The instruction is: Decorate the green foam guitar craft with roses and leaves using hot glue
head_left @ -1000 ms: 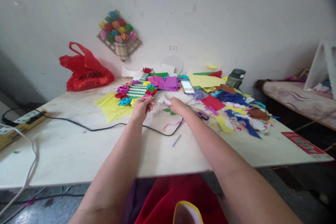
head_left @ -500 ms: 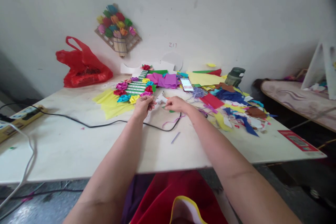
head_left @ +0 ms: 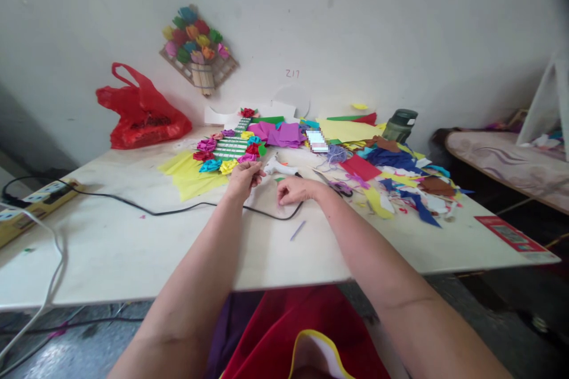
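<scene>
My left hand is raised over the table with thumb and fingers pinched together; anything between them is too small to make out. My right hand is curled low over the tabletop, its fingertips closed and pointing left, their contents hidden. Just behind and between both hands lies a white glue gun, its black cord looping under them. Beyond my left hand lies a guitar-shaped craft piece with green and white stripes, edged with crepe paper flowers. Scissors lie right of my right hand.
Paper scraps are heaped at the right, near a dark green bottle and a phone. A red plastic bag stands back left. A power strip sits at the left edge. A thin stick lies in front.
My right hand has come down and slightly nearer to me, uncovering more of the glue gun and the scissors. My left hand stays pinched in nearly the same place.
</scene>
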`<state>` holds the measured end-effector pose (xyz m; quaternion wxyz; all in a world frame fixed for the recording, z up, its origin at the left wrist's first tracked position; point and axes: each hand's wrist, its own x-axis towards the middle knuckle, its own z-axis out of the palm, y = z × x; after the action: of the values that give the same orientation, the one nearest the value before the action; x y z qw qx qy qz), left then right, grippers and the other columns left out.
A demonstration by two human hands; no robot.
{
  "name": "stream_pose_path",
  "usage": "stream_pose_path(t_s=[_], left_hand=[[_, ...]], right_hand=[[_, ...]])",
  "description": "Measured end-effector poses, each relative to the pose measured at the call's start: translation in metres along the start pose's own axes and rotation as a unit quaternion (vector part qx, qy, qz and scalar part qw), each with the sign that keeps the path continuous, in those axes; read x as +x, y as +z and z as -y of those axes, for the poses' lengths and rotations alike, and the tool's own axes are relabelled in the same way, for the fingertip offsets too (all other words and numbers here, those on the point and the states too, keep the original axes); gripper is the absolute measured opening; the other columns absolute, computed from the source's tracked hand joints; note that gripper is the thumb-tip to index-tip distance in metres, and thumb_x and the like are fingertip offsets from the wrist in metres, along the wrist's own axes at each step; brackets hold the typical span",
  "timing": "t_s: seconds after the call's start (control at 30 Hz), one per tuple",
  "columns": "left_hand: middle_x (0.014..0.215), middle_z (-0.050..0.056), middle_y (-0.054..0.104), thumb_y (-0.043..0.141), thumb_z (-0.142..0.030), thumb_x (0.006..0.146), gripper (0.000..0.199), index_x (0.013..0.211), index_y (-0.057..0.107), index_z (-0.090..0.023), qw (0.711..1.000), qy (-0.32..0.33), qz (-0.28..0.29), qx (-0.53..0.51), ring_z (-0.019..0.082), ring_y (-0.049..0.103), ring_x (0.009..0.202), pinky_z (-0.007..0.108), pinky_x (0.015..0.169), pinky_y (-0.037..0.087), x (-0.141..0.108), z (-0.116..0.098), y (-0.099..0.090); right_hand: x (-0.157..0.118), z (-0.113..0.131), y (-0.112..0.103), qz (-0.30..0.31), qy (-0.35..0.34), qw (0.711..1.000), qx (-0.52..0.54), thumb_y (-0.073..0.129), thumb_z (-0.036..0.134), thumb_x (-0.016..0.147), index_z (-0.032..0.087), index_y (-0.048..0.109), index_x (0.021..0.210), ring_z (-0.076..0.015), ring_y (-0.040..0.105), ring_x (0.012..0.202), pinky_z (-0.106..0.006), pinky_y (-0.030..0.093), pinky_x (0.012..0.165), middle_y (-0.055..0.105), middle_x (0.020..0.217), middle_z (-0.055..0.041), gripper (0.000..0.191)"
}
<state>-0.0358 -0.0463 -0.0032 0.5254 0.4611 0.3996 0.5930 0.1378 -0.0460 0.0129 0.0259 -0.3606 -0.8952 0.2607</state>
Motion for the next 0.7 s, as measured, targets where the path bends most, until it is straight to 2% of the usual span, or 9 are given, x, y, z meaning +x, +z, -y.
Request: stream_pose_path(t_s=[0.13,0.23,0.33,0.5,0.7], left_hand=[[0.051,0.001,0.059,0.067,-0.030,0.063,0.023,0.069,0.055,-0.012,1.000,0.010,0.016,0.008,0.005,0.043,0.033,0.016,0.031,0.021,0.001,0.001,0.000],[0.053,0.001,0.060,0.068,-0.031,0.063,0.025,0.068,0.054,-0.012,0.999,0.013,0.028,0.017,0.005,0.044,0.034,0.016,0.032,0.023,0.000,0.001,0.001],[0.054,0.002,0.061,0.068,-0.031,0.062,0.025,0.067,0.053,-0.012,0.999,0.007,0.035,0.022,0.005,0.045,0.036,0.016,0.033,0.026,-0.001,0.001,0.004],[0.055,0.003,0.061,0.069,-0.031,0.061,0.026,0.068,0.053,-0.012,0.998,0.000,0.053,0.026,0.005,0.045,0.037,0.016,0.033,0.025,0.000,0.005,0.008],[0.048,0.000,0.057,0.069,-0.032,0.062,0.026,0.068,0.052,-0.013,0.997,-0.012,0.055,0.053,0.004,0.039,0.031,0.017,0.031,0.021,-0.002,0.008,0.012]], right_hand=[[-0.006,-0.005,-0.004,-0.087,0.037,0.983,0.158,0.059,0.012,0.060,0.012,0.064,0.067,-0.0061,0.047,0.048,-0.017,0.035,0.047,0.061,0.059,0.0016,0.009],[-0.013,-0.004,-0.009,-0.120,0.045,0.947,0.296,0.057,0.013,0.061,0.013,0.058,0.067,-0.0025,0.036,0.036,-0.017,0.027,0.037,0.065,0.062,0.0001,0.006],[-0.019,-0.002,-0.012,-0.137,0.056,0.906,0.396,0.056,0.012,0.060,0.013,0.054,0.066,-0.0036,0.036,0.031,-0.018,0.026,0.032,0.066,0.062,-0.0026,0.006],[-0.019,-0.008,-0.014,-0.134,0.062,0.868,0.475,0.059,0.013,0.058,0.013,0.053,0.065,-0.0052,0.040,0.031,-0.018,0.028,0.031,0.064,0.055,-0.0043,0.009],[-0.018,-0.012,-0.015,-0.145,0.072,0.845,0.510,0.058,0.011,0.057,0.013,0.051,0.065,-0.0043,0.038,0.028,-0.017,0.026,0.030,0.066,0.057,-0.0077,0.011]])
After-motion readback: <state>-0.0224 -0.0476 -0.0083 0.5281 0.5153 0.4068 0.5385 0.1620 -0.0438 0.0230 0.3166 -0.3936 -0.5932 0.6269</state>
